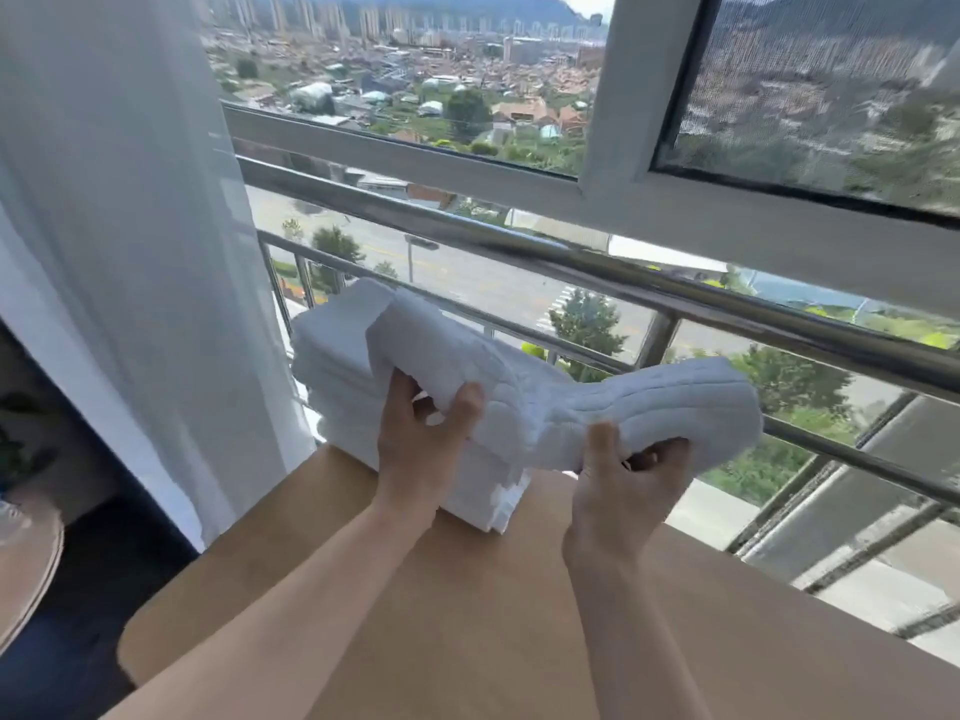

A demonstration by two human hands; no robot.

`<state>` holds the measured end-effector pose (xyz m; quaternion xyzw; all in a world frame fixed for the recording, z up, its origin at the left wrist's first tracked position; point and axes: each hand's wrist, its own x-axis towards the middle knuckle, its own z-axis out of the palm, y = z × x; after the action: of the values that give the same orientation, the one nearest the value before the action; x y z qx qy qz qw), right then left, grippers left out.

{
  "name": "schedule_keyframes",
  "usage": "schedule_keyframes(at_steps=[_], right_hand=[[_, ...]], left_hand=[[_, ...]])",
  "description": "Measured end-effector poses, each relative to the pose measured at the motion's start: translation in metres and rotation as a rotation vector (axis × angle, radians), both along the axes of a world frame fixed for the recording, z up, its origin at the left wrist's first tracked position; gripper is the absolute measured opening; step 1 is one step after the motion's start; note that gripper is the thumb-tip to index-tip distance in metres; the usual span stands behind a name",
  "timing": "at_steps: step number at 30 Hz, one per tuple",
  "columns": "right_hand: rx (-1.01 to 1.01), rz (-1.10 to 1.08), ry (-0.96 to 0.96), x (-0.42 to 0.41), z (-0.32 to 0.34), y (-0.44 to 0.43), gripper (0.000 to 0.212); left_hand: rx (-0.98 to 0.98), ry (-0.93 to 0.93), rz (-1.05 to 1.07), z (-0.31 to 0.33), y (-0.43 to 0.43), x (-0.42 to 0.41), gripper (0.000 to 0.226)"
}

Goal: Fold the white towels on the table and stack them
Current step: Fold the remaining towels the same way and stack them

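Observation:
A folded white towel [561, 397] is held in the air above the far end of the wooden table [467, 615]. My left hand [421, 439] grips its left end, thumb on top. My right hand [628, 480] grips its right part from below, thumb on the near edge. The towel sags a little in the middle. Behind and under it stands a stack of folded white towels [337, 366] on the table's far left corner; the held towel hides part of the stack's top.
A steel railing [675, 298] and a large window run right behind the table's far edge. A sheer white curtain [130, 226] hangs at the left. A round wooden edge [26, 558] shows at the far left, lower down.

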<state>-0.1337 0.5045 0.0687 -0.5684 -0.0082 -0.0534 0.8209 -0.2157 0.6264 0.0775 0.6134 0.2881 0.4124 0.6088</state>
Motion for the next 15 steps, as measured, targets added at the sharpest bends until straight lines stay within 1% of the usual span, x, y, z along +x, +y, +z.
schedule_keyframes(at_steps=[6,11,15], right_hand=[[-0.050,-0.032,-0.036,0.014,0.019,0.084,0.027],[-0.079,-0.117,-0.106,0.025,0.018,0.151,0.029],[-0.058,-0.183,-0.130,0.021,0.003,0.199,0.029]], left_hand=[[0.019,-0.035,-0.021,0.020,0.089,0.018,0.029],[0.024,-0.104,-0.135,0.023,0.166,0.034,0.030],[0.104,-0.094,-0.240,0.011,0.231,0.033,0.031]])
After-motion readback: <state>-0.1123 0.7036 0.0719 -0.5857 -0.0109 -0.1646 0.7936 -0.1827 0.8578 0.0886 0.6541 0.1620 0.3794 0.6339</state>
